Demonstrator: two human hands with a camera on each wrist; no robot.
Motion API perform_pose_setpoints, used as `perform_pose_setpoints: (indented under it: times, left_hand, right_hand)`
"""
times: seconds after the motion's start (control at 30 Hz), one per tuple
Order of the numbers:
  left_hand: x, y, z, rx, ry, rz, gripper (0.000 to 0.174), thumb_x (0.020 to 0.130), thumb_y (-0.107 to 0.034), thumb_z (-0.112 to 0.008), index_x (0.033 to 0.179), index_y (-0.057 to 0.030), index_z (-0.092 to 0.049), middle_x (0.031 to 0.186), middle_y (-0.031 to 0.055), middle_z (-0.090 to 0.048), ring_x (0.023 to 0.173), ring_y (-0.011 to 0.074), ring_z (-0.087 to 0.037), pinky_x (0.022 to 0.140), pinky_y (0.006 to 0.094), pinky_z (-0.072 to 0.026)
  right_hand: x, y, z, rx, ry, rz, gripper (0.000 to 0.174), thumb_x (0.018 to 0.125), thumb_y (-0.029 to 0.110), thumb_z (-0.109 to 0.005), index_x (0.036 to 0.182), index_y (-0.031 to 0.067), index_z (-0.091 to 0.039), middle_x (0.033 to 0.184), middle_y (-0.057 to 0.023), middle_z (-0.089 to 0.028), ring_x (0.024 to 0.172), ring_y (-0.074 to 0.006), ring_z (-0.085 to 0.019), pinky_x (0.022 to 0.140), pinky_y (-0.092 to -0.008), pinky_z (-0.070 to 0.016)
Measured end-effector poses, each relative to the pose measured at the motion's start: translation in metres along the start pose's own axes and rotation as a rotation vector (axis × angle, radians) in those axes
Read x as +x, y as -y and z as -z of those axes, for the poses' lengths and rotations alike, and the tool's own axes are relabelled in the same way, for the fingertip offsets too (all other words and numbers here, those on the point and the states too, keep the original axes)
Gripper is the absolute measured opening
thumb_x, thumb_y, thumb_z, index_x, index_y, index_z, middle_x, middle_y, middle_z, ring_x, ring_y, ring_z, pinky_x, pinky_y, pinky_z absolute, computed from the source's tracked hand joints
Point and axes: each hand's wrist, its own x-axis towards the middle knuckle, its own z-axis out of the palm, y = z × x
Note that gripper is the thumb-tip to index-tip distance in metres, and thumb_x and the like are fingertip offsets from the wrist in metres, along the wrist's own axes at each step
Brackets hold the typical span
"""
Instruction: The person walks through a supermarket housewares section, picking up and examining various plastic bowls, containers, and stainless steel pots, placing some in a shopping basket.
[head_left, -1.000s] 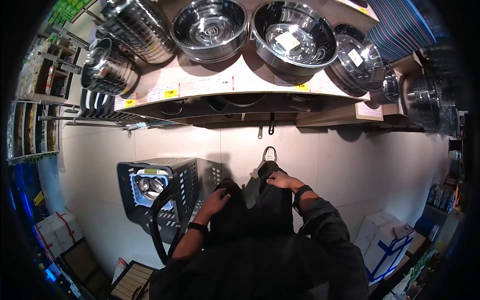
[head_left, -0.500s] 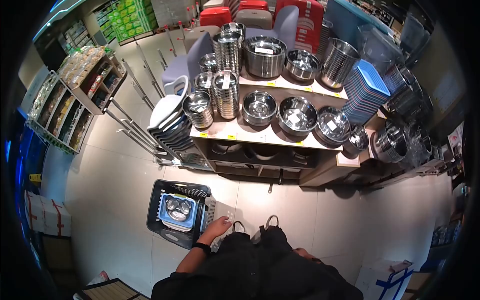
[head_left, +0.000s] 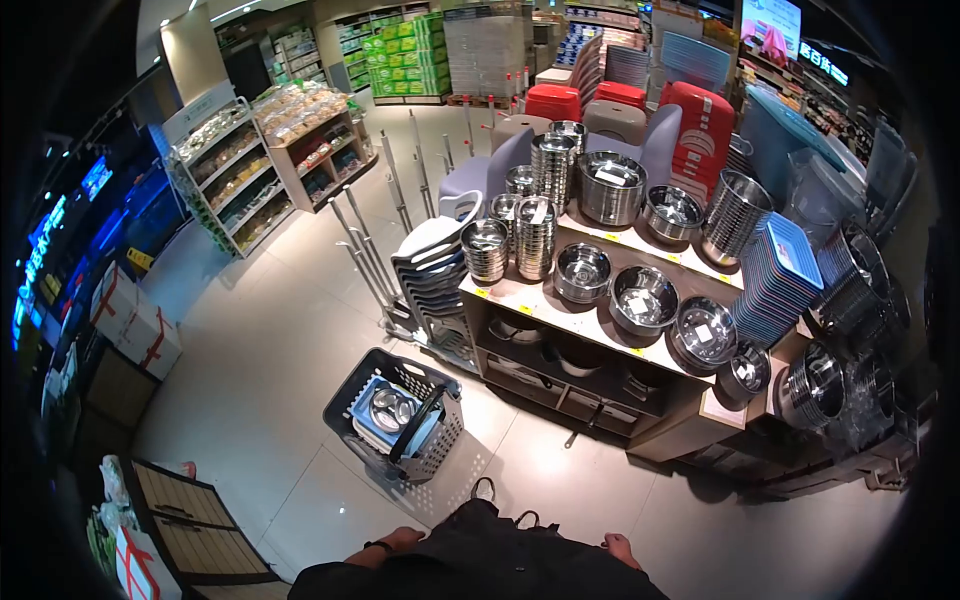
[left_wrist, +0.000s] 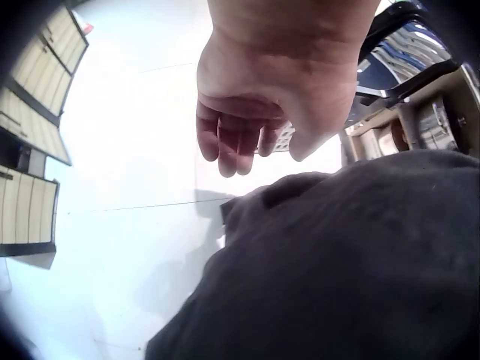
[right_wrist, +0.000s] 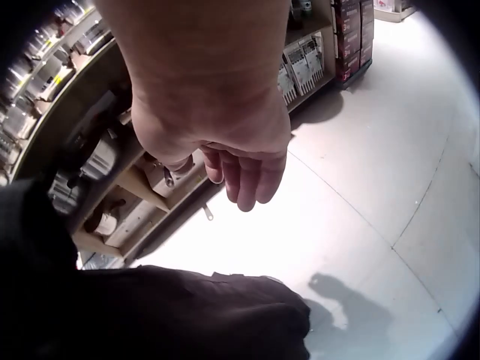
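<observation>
My left hand hangs beside my dark-clothed thigh, its fingers loosely curled and holding nothing, as the left wrist view confirms. On the other side, my right hand also hangs loose and holds nothing; its fingers point down over the floor. Nearest to the left hand stands a dark grey shopping basket on the tiles, with its black handle tilted across it. Inside lie a light blue plastic container and shiny round metal ware, partly hidden by the handle.
Ahead on the right is a wooden display stand with stainless steel basins and stacked steel bowls. Stacked white stools and metal poles stand at its left end. Wooden cabinets and white boxes line the left side.
The view has lifted from the floor to the wider shop, and my body has straightened from a bent posture. My hands have come away from my knees and now hang at my sides.
</observation>
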Motion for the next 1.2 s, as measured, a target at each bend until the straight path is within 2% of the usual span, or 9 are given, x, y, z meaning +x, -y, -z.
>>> perform_pose_setpoints:
  times: [0.07, 0.17, 0.63, 0.7, 0.8, 0.87, 0.9, 0.97, 1.2]
  left_hand:
    - [-0.033, 0.003, -0.035, -0.507, 0.034, 0.336, 0.036, 0.087, -0.032, -0.056, 0.109, -0.0043, -0.065, 0.098, 0.0125, -0.069, 0.087, 0.0231, -0.066, 0.079, 0.0381, -0.0497]
    - [-0.055, -0.022, -0.04, -0.642, -0.008, 0.439, 0.036, 0.086, -0.032, -0.056, 0.108, -0.0043, -0.066, 0.098, 0.0129, -0.069, 0.088, 0.0234, -0.066, 0.08, 0.0381, -0.0494]
    - [-0.025, -0.06, 0.002, -0.897, -0.245, 0.403, 0.035, 0.086, -0.033, -0.055, 0.098, -0.0032, -0.069, 0.099, 0.0152, -0.069, 0.094, 0.025, -0.065, 0.086, 0.0363, -0.0476]
    - [-0.016, -0.058, 0.01, -0.864, -0.186, 0.443, 0.036, 0.086, -0.034, -0.055, 0.098, -0.003, -0.069, 0.098, 0.0144, -0.069, 0.093, 0.025, -0.065, 0.085, 0.036, -0.0477]
    - [-0.019, -0.071, 0.029, -0.867, -0.187, 0.472, 0.035, 0.087, -0.031, -0.056, 0.103, -0.0027, -0.067, 0.096, 0.0125, -0.07, 0.09, 0.0237, -0.065, 0.083, 0.0359, -0.0489]
    - [-0.021, -0.075, 0.05, -1.286, -0.401, 0.731, 0.034, 0.085, -0.027, -0.058, 0.108, -0.0034, -0.065, 0.094, 0.0159, -0.069, 0.089, 0.024, -0.065, 0.08, 0.0367, -0.0499]
    - [-0.015, -0.065, 0.059, -1.155, -0.57, 0.6, 0.033, 0.084, -0.024, -0.059, 0.109, -0.0037, -0.064, 0.092, 0.0181, -0.068, 0.088, 0.0263, -0.066, 0.078, 0.037, -0.0506]
    - [-0.004, -0.06, 0.103, -0.901, -0.933, 0.49, 0.032, 0.085, -0.024, -0.056, 0.107, -0.0034, -0.065, 0.091, 0.0172, -0.068, 0.086, 0.0301, -0.066, 0.077, 0.0378, -0.0504]
    - [-0.001, -0.079, 0.261, -0.569, -1.211, 0.373, 0.029, 0.079, -0.023, -0.068, 0.101, -0.004, -0.063, 0.092, 0.0147, -0.058, 0.09, 0.0315, -0.058, 0.081, 0.0404, -0.0474]
  right_hand:
    - [-0.01, -0.015, 0.006, -0.185, 0.071, -0.075, 0.033, 0.089, 0.033, -0.054, 0.102, 0.003, -0.061, 0.083, -0.008, -0.061, 0.071, -0.0197, -0.062, 0.056, -0.0323, -0.0462]
    - [0.107, -0.152, 0.004, -0.698, 0.401, -0.02, 0.027, 0.088, 0.027, -0.052, 0.096, 0.0029, -0.062, 0.08, -0.0091, -0.062, 0.07, -0.0215, -0.062, 0.057, -0.0348, -0.0468]
    - [0.131, -0.095, -0.017, -0.745, 0.362, 0.257, 0.024, 0.086, 0.022, -0.051, 0.091, 0.0012, -0.062, 0.074, -0.0097, -0.062, 0.071, -0.0225, -0.062, 0.058, -0.0361, -0.0469]
    - [0.034, 0.035, -0.017, -0.414, 0.142, 0.107, 0.025, 0.087, 0.019, -0.05, 0.09, -0.0028, -0.061, 0.075, -0.0107, -0.062, 0.066, -0.021, -0.062, 0.053, -0.0325, -0.0467]
    - [0.079, 0.029, -0.029, -0.152, 0.11, 0.139, 0.025, 0.089, 0.02, -0.049, 0.096, -0.0016, -0.06, 0.078, -0.01, -0.062, 0.065, -0.0199, -0.062, 0.052, -0.0313, -0.0475]
    - [0.074, 0.037, -0.045, -0.16, 0.145, 0.113, 0.03, 0.091, 0.02, -0.05, 0.107, -0.0044, -0.057, 0.089, -0.0159, -0.066, 0.074, -0.0213, -0.064, 0.066, -0.0369, -0.0524]
    - [0.056, 0.045, -0.048, -0.225, 0.152, 0.153, 0.026, 0.09, 0.022, -0.049, 0.096, 0.0, -0.062, 0.078, -0.0076, -0.062, 0.065, -0.0184, -0.062, 0.052, -0.0297, -0.0472]
    - [0.053, 0.029, -0.061, -0.394, 0.146, 0.133, 0.032, 0.09, 0.027, -0.051, 0.098, -0.0019, -0.063, 0.085, -0.0137, -0.066, 0.074, -0.0247, -0.064, 0.062, -0.0348, -0.0495]
    - [0.04, -0.003, -0.084, -0.59, 0.145, 0.082, 0.048, 0.09, 0.038, -0.046, 0.095, -0.0061, -0.064, 0.091, -0.0236, -0.064, 0.086, -0.033, -0.063, 0.074, -0.0395, -0.0478]
